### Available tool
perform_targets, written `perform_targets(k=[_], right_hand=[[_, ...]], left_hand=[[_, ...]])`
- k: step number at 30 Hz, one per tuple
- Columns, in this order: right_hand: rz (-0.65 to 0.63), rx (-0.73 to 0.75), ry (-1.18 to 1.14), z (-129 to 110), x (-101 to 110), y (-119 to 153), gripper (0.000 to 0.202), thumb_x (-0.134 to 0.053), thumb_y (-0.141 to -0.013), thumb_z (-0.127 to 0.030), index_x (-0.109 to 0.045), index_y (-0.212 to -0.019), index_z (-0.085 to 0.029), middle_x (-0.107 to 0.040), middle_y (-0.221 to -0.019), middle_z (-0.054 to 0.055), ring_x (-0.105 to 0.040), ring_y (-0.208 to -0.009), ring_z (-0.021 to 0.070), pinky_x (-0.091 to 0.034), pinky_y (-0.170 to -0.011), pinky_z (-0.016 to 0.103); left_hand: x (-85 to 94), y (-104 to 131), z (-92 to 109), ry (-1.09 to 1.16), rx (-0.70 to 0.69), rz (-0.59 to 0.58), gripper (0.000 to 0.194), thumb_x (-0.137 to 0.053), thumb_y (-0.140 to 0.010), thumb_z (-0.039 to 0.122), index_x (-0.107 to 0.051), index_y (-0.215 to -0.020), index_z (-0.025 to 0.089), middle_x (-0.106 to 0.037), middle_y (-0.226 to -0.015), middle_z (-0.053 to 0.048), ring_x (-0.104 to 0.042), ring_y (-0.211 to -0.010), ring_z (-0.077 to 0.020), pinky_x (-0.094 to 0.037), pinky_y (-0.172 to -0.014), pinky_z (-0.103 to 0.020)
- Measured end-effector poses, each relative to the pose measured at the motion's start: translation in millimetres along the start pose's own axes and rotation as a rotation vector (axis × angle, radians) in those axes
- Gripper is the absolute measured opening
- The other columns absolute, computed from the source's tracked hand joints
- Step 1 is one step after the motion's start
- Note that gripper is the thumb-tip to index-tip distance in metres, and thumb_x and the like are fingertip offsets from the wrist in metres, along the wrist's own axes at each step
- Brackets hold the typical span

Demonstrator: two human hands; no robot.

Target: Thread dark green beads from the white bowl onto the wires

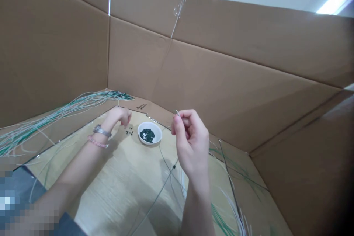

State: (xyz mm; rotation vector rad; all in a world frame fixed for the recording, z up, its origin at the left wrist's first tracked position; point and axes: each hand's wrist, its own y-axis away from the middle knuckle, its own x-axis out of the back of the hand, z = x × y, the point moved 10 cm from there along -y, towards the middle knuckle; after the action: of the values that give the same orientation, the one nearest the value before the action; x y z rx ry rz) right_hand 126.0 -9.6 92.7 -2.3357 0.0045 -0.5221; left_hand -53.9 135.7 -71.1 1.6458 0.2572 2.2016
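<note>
My right hand is raised in the middle, thumb and index finger pinched on a thin white cord whose short end sticks up above the fingertips. My left hand reaches down over the table, its fingers closed together and bent towards several small dark beads lying loose. Whether a bead is between those fingertips is hidden. Between the hands stands a white bowl with many dark green beads in it. Below the right hand, a small black piece sits on a thin cord.
A long bundle of white and green cords lies along the left side. More cords are at the lower right. A few thin dark pieces lie at the back edge. Tall cardboard walls surround the pale tabletop.
</note>
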Motion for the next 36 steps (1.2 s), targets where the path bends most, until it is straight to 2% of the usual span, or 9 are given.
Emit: perform_targets(k=[3,7,19,26,29,32,34,36], right_hand=[[-0.008,0.018,-0.021,-4.9,0.8,2.2,0.017,-0.042,-0.094,-0.031,-0.048,-0.083,-0.02,-0.049,-0.062,-0.005,-0.046,-0.055,0.0058,-0.037,-0.049,0.018],[0.012,0.019,-0.052,-3.9,2.5,2.7,0.018,-0.041,-0.095,-0.031,-0.048,-0.083,-0.02,-0.049,-0.061,-0.005,-0.046,-0.054,0.0056,-0.036,-0.049,0.018],[0.013,0.041,0.008,-6.9,3.1,2.1,0.014,-0.044,-0.094,-0.028,-0.049,-0.082,-0.021,-0.051,-0.061,-0.005,-0.05,-0.056,0.006,-0.04,-0.05,0.017],[0.001,0.04,-0.035,-5.7,0.5,1.8,0.01,-0.043,-0.093,-0.026,-0.048,-0.087,-0.021,-0.053,-0.058,-0.006,-0.051,-0.052,0.0065,-0.037,-0.046,0.018],[-0.01,0.044,-0.035,-4.8,0.1,1.6,0.011,-0.043,-0.093,-0.027,-0.047,-0.085,-0.02,-0.053,-0.058,-0.006,-0.05,-0.05,0.0062,-0.035,-0.044,0.019],[-0.014,0.044,-0.036,-4.1,0.1,1.3,0.011,-0.044,-0.092,-0.027,-0.046,-0.084,-0.02,-0.054,-0.059,-0.005,-0.05,-0.049,0.0057,-0.032,-0.042,0.019],[-0.01,0.045,-0.034,-4.6,0.6,1.5,0.011,-0.044,-0.092,-0.026,-0.045,-0.083,-0.02,-0.055,-0.059,-0.005,-0.05,-0.049,0.0057,-0.034,-0.043,0.018],[-0.003,0.045,-0.041,-6.2,1.1,2.6,0.01,-0.043,-0.093,-0.025,-0.045,-0.084,-0.02,-0.056,-0.059,-0.005,-0.051,-0.05,0.0056,-0.036,-0.045,0.018]], left_hand=[[-27.6,-24.2,-17.4,-0.032,0.095,-0.127,0.024,-0.057,-0.088,0.03,-0.06,-0.103,0.011,-0.063,-0.1,-0.006,-0.062,-0.087,-0.0171,-0.054,-0.076,-0.035],[-44.4,-32.7,-23.9,-0.037,0.133,-0.176,0.027,-0.056,-0.089,0.031,-0.058,-0.108,0.012,-0.061,-0.105,-0.008,-0.061,-0.09,-0.0181,-0.054,-0.077,-0.036],[-48.2,-43.4,-31.6,0.001,0.151,-0.108,0.03,-0.056,-0.089,0.032,-0.057,-0.112,0.012,-0.06,-0.109,-0.009,-0.061,-0.093,-0.0191,-0.054,-0.08,-0.038],[-45.9,-50.4,-32.9,0.045,0.106,-0.048,0.03,-0.056,-0.089,0.031,-0.057,-0.112,0.012,-0.06,-0.109,-0.009,-0.061,-0.094,-0.0193,-0.054,-0.08,-0.039],[-31.6,-49.6,-25.9,0.091,0.036,0.046,0.028,-0.056,-0.089,0.031,-0.058,-0.11,0.012,-0.061,-0.106,-0.008,-0.061,-0.091,-0.0183,-0.054,-0.079,-0.038],[1.9,-35.4,-8.9,0.171,-0.088,0.211,0.024,-0.057,-0.089,0.031,-0.06,-0.102,0.011,-0.063,-0.099,-0.007,-0.062,-0.086,-0.0168,-0.054,-0.076,-0.036],[31.0,-12.9,9.3,0.25,-0.204,0.353,0.02,-0.057,-0.088,0.029,-0.061,-0.094,0.01,-0.064,-0.091,-0.005,-0.062,-0.083,-0.0158,-0.053,-0.076,-0.034],[58.0,21.2,32.6,0.349,-0.343,0.503,0.017,-0.054,-0.088,0.027,-0.061,-0.089,0.011,-0.065,-0.087,-0.005,-0.062,-0.084,-0.0154,-0.051,-0.078,-0.03]])
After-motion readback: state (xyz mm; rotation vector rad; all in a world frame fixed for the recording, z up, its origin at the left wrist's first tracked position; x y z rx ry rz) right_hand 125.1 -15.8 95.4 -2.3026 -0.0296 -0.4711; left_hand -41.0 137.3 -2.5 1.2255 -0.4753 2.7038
